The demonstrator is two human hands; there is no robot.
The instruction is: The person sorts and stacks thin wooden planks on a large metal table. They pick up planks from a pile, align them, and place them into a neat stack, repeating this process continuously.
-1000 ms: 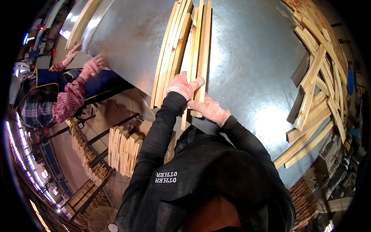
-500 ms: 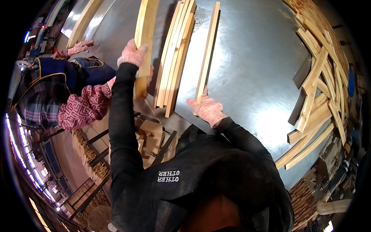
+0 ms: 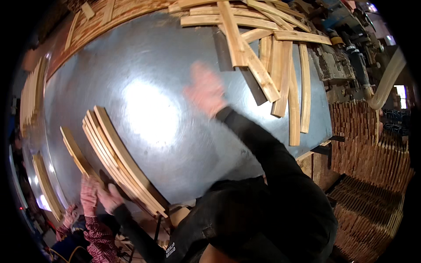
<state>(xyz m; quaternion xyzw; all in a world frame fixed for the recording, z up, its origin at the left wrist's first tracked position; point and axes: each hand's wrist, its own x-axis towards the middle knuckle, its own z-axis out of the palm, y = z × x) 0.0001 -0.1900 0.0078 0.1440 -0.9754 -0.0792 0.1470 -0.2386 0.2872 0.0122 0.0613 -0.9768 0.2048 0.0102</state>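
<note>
My left hand (image 3: 109, 199), in a pink knit glove, is at the near end of a short wooden strip (image 3: 74, 151). Its thumb stands apart from the fingers; whether they touch the strip is hard to make out. A co-worker's gloved hand (image 3: 89, 195) is on that same strip, close beside mine. To the right, several long wooden strips (image 3: 116, 164) lie side by side on the metal tabletop (image 3: 184, 158). Over the tabletop my right hand (image 3: 205, 90) is smeared by motion, thumb and fingers apart and nothing in it, left of a loose pile of wooden strips (image 3: 283, 74).
The co-worker's other hand (image 3: 70, 215) is at the lower left, near another strip (image 3: 46, 186). More strips (image 3: 33, 96) stand in a row at the far left. Stacked wood (image 3: 372, 149) and a pale hose (image 3: 390, 79) are beyond the table's right edge.
The view has swung right, toward the loose pile. My right hand has let go of its strip and moved off across the table. My left hand's grip on the board has loosened.
</note>
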